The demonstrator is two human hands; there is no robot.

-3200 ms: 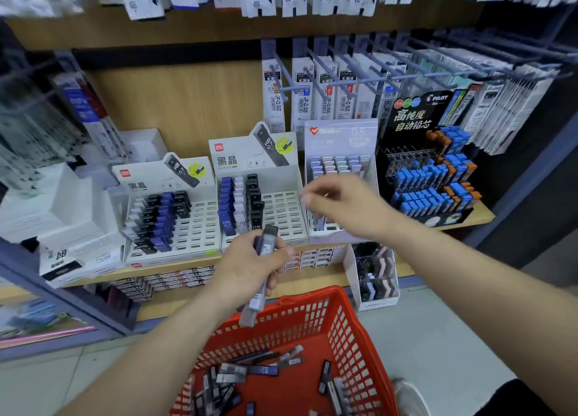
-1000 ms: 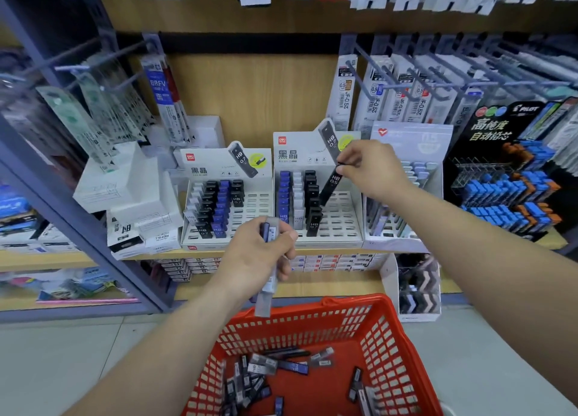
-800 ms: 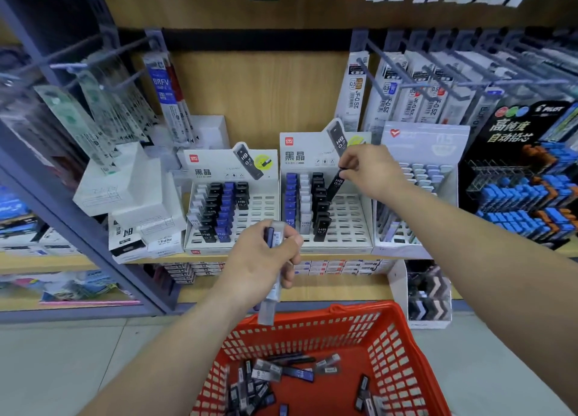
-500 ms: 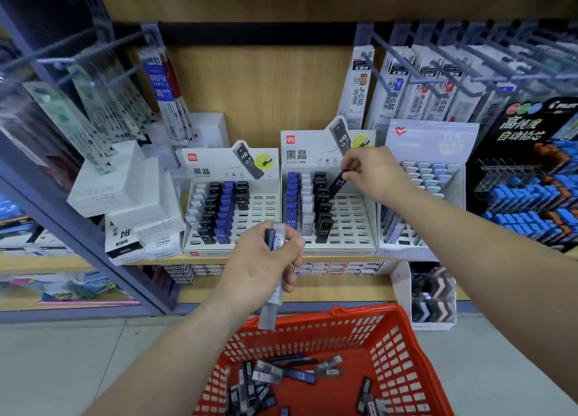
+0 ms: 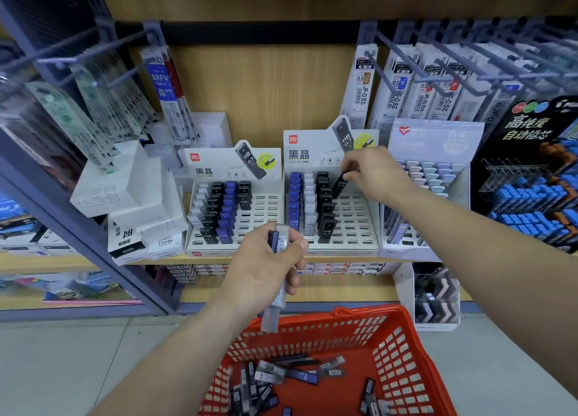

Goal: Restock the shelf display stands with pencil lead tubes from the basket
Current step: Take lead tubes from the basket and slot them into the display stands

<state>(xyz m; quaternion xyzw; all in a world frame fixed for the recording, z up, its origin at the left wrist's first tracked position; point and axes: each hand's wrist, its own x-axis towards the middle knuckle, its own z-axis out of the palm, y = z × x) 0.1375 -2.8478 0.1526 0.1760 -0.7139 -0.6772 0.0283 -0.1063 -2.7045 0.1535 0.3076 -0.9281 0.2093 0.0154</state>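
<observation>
I have the right hand (image 5: 377,175) up at about one o'clock in my view, its fingers (image 5: 350,167) pinching the top end of a black lead tube (image 5: 339,185). The tube hangs tilted over the back rows of the right display stand (image 5: 355,228), its lower end just beside the stand's column of black tubes (image 5: 325,209), at that column's three o'clock side; I cannot tell whether the tip sits in a slot. That stand also carries a blue column and a pale one further toward nine o'clock. The left display stand (image 5: 266,215) touches it on its nine o'clock side and holds black and blue tubes in its left columns. The left hand (image 5: 266,267) is in the middle of my view, fingers curled round a small bundle of tubes (image 5: 276,293), one clear and one dark blue, held nearly upright; the clear one sticks out below the hand, above the far rim of the red basket (image 5: 403,350). The basket sits at six o'clock on the floor, with loose tubes (image 5: 281,375) scattered over its bottom, most toward its nine o'clock side. Both stands rest on the wooden shelf (image 5: 150,261), and a pale stand (image 5: 438,140) stands just beside the right one at three o'clock
</observation>
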